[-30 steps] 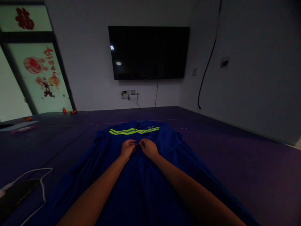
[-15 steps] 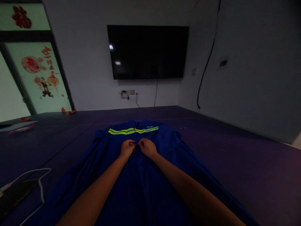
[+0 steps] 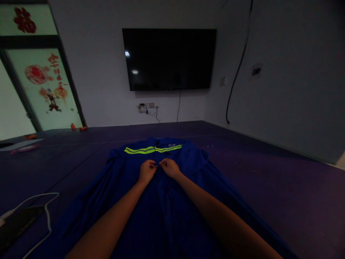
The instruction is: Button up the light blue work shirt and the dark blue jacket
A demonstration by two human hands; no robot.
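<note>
A blue work jacket (image 3: 185, 158) lies spread out, front up, its collar at the far end and its sleeves stretched down both sides. Yellow-green reflective strips (image 3: 140, 150) cross the chest, with small pale lettering above the right one. My left hand (image 3: 147, 171) pinches the front edge of the jacket just below the strips. Close beside it, my right hand (image 3: 169, 167) has its fingertips pinched on the facing edge. The fingertips nearly meet over the front opening. Whether a button or snap sits between them is too dark and small to tell.
A black phone-like object (image 3: 21, 225) with a white cable (image 3: 48, 216) lies at the lower left. Small orange items (image 3: 83, 128) and a pink-edged flat thing (image 3: 25, 148) rest on the purple surface (image 3: 269, 169). A television (image 3: 169, 59) hangs on the far wall.
The fingers of my left hand have shifted slightly at the jacket's front edge. My right hand stays almost in place, and the jacket lies as before.
</note>
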